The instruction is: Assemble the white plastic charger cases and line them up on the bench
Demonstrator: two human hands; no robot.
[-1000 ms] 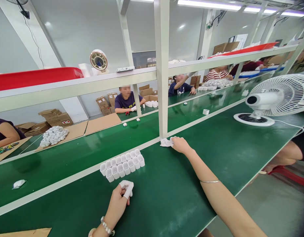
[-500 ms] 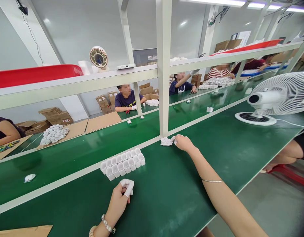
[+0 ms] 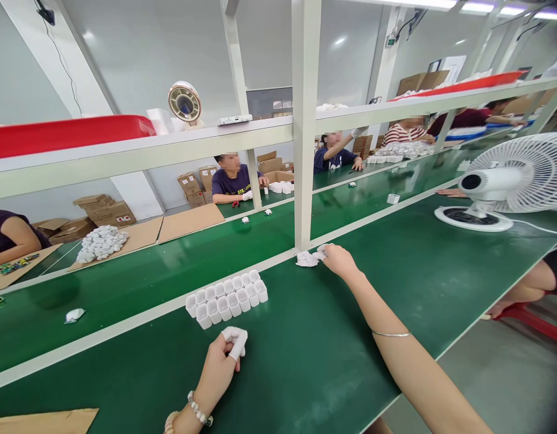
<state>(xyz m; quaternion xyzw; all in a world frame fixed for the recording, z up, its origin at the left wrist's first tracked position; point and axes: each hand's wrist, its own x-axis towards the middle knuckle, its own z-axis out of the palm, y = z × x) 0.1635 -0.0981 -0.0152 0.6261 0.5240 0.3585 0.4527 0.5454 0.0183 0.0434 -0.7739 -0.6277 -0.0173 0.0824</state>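
Observation:
My left hand (image 3: 224, 361), with white finger covers on some fingers, is curled closed above the green table (image 3: 278, 374), just in front of two rows of white open cups (image 3: 226, 300). Whatever its fingers may pinch is too small to make out. My right hand (image 3: 336, 259) reaches to a crumpled white bundle (image 3: 307, 259) at the foot of the white post (image 3: 303, 150). Its fingertips, also covered in white, are pressed together at the bundle's right edge; whether they grip it is hard to tell.
A white fan (image 3: 500, 181) stands on the table at the right. Behind the pale divider (image 3: 138, 323), small white items (image 3: 75, 315) lie on a green belt (image 3: 161, 274). Several people sit across it. Cardboard (image 3: 43, 421) lies at the near left, and a shelf (image 3: 138, 154) spans above.
The small white items on the belt have shifted to the right. Another person's hand now shows beside the fan. My hands have barely moved.

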